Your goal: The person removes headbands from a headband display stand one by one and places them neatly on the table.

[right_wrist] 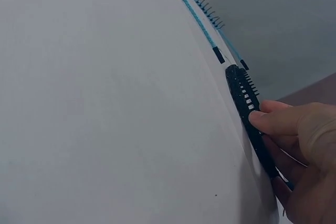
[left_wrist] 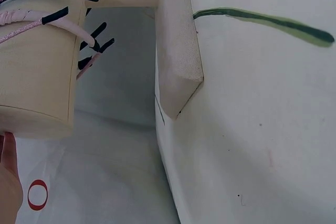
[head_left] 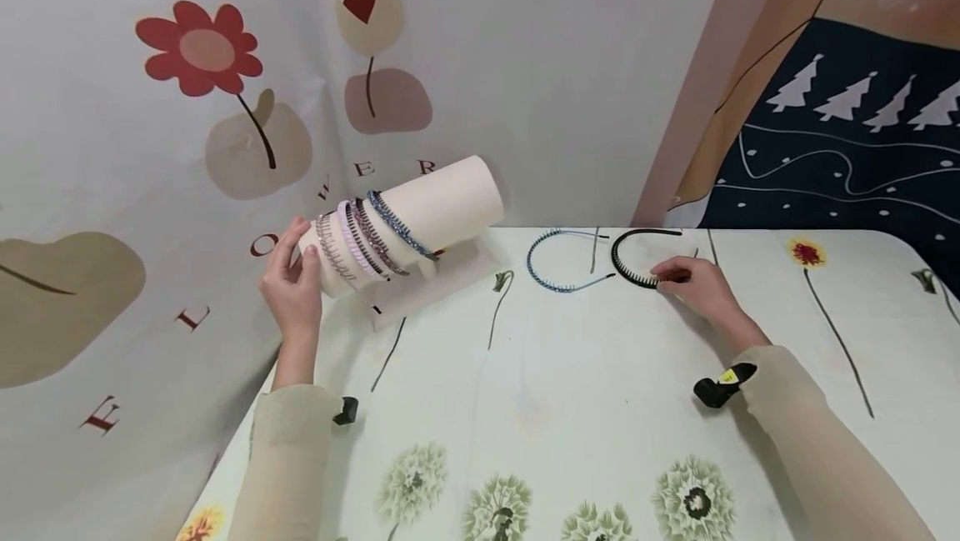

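A cream cylinder stand holds several headbands around it, among them a lilac one and a dark blue one. My left hand grips the cylinder's left end; in the left wrist view only part of that hand shows at the cylinder's end. On the table at the right, my right hand pinches a black toothed headband near one end. The right wrist view shows the thumb and fingers of the hand around the black band.
A blue headband lies just left of the black one, near the back edge of the flower-print table. The stand's flat base rests on the table at the back left. A printed cloth hangs behind.
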A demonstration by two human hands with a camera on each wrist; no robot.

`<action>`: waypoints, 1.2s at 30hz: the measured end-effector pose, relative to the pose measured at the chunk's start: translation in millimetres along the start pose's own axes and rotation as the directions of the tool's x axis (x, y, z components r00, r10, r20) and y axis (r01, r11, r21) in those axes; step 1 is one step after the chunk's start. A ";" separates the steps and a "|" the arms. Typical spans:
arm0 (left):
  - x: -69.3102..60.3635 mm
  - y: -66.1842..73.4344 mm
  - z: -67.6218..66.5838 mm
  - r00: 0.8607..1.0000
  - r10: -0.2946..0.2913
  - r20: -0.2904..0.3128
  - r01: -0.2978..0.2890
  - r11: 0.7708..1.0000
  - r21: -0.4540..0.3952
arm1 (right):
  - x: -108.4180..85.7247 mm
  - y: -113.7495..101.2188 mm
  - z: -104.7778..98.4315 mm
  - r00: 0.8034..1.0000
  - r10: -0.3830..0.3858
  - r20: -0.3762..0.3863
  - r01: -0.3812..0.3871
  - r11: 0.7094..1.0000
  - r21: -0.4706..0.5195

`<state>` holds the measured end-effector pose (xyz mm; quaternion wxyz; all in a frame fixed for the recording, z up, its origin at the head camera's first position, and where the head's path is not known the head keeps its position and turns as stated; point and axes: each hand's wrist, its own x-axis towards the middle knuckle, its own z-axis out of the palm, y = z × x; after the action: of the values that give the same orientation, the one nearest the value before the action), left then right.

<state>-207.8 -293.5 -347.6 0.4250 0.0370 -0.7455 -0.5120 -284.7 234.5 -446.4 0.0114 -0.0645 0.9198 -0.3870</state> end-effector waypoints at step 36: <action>0.8 -0.9 1.0 1.000 0.008 -0.011 -0.008 1.000 0.004 | 0.2 -38.3 1.3 0.991 -0.129 -0.032 0.131 0.990 0.055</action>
<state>-209.3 -293.6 -348.0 0.4311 0.0377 -0.7444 -0.5085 -280.6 207.1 -419.9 -0.0253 -0.1185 0.9022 -0.4140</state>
